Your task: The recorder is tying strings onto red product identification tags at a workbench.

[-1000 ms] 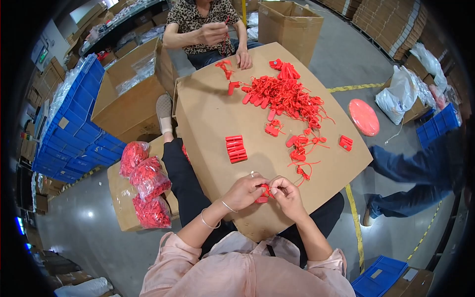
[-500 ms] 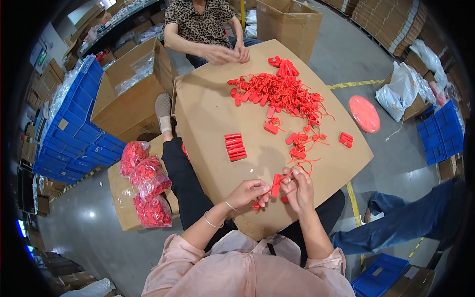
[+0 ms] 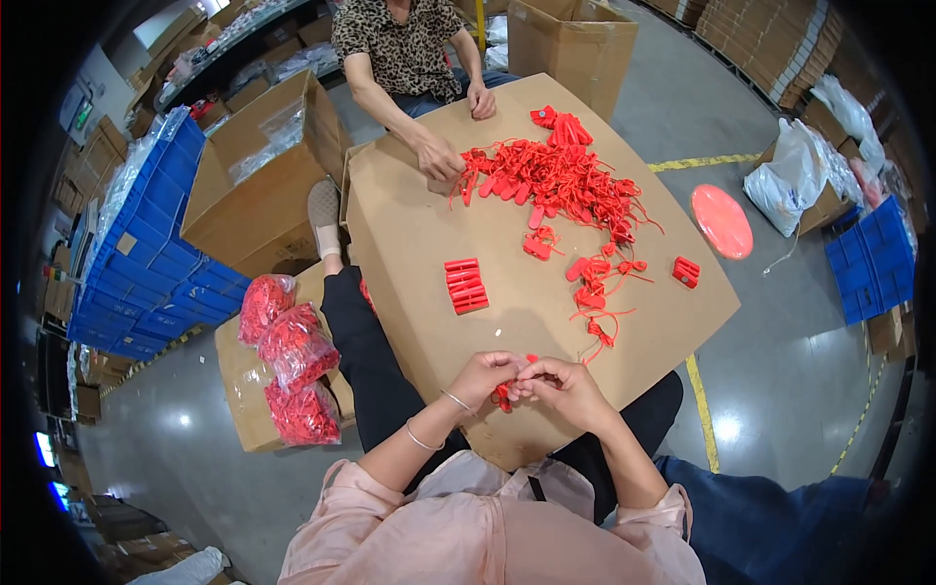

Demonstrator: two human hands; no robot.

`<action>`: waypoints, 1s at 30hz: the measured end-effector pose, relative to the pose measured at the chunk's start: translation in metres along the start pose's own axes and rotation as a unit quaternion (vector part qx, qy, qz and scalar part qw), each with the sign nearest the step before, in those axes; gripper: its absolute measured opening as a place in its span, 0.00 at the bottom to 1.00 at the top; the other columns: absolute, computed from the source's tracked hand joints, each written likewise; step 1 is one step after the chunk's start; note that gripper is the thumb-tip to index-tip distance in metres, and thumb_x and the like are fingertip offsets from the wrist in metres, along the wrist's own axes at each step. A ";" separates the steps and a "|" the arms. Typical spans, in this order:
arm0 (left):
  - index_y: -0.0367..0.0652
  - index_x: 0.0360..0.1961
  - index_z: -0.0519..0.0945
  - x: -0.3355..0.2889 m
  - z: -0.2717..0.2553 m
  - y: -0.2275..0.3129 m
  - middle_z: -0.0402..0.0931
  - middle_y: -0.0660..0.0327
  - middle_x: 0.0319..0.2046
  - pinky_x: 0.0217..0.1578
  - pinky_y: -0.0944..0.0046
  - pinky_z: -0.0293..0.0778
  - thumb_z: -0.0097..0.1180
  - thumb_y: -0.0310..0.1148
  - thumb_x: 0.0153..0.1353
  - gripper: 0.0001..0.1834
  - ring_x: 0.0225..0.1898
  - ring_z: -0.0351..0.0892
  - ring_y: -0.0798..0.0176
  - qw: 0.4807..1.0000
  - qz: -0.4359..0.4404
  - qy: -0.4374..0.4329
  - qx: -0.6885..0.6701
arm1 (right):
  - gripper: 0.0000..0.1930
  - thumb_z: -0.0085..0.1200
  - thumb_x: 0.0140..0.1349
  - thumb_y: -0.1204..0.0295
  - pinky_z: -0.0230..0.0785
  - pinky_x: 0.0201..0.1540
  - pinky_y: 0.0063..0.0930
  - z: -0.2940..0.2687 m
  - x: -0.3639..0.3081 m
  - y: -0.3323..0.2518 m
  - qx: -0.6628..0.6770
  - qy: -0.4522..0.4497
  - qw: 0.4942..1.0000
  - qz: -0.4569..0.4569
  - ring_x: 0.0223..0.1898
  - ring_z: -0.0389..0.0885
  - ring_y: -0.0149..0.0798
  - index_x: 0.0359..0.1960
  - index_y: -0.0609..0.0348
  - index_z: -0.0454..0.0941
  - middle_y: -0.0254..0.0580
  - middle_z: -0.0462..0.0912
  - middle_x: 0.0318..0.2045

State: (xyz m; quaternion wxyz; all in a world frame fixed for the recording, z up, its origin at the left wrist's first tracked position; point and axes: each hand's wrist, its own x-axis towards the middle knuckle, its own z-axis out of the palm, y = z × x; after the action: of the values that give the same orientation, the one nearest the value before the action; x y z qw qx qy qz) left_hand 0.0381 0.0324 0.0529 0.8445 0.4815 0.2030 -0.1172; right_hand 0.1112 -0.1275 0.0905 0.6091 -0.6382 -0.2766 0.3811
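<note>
My left hand (image 3: 489, 380) and my right hand (image 3: 567, 390) meet over the near edge of the cardboard-topped table (image 3: 546, 322). Their fingers are pinched together around a small red plastic piece (image 3: 503, 394) with red cord, mostly covered by the fingers. To the far left of my hands lies a neat row of red plastic pieces (image 3: 466, 286). Farther off is a tangled heap of red pieces with cords (image 3: 565, 180). A few corded pieces (image 3: 590, 292) trail from the heap toward my right hand. Another small red stack (image 3: 686, 272) sits near the right edge.
Across the table a co-worker's hand (image 3: 441, 161) touches the heap's left end. Bags of red pieces (image 3: 297, 356) rest on a carton at the left. An open carton (image 3: 249, 185) and blue crates (image 3: 146, 263) stand beyond. A red round stool (image 3: 721, 222) is at the right.
My right hand has moved left to join my left hand, and the red piece between them is now mostly hidden. The co-worker's hand has reached to the heap. The person at right has shifted.
</note>
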 end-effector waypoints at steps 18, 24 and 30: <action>0.33 0.39 0.75 -0.008 0.000 0.009 0.75 0.60 0.25 0.31 0.72 0.72 0.51 0.31 0.58 0.12 0.25 0.74 0.70 0.974 -0.048 -0.071 -0.211 | 0.05 0.49 0.59 0.75 0.72 0.38 0.25 0.009 0.007 0.063 0.453 0.100 0.884 0.053 0.31 0.77 0.31 0.36 0.62 0.71 0.42 0.78 0.32; 0.36 0.32 0.75 -0.003 0.006 0.000 0.74 0.60 0.24 0.27 0.72 0.70 0.50 0.30 0.59 0.08 0.23 0.72 0.70 0.986 0.044 0.062 -0.149 | 0.06 0.50 0.58 0.76 0.70 0.38 0.23 0.041 0.011 0.071 0.402 0.172 0.899 0.036 0.31 0.76 0.32 0.36 0.62 0.72 0.38 0.77 0.32; 0.35 0.33 0.74 -0.005 0.005 -0.003 0.74 0.62 0.23 0.27 0.74 0.69 0.50 0.28 0.58 0.06 0.23 0.71 0.73 0.987 0.132 0.093 -0.017 | 0.08 0.55 0.51 0.80 0.67 0.37 0.27 0.028 0.004 0.042 -0.190 0.276 0.924 -0.182 0.41 0.73 0.37 0.34 0.59 0.76 0.43 0.73 0.38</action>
State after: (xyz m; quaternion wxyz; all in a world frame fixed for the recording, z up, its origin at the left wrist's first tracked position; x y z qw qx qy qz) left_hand 0.0341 0.0265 0.0555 0.8382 0.4984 0.2170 0.0442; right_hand 0.0850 -0.1129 0.0491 0.5875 -0.7607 -0.2759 0.0127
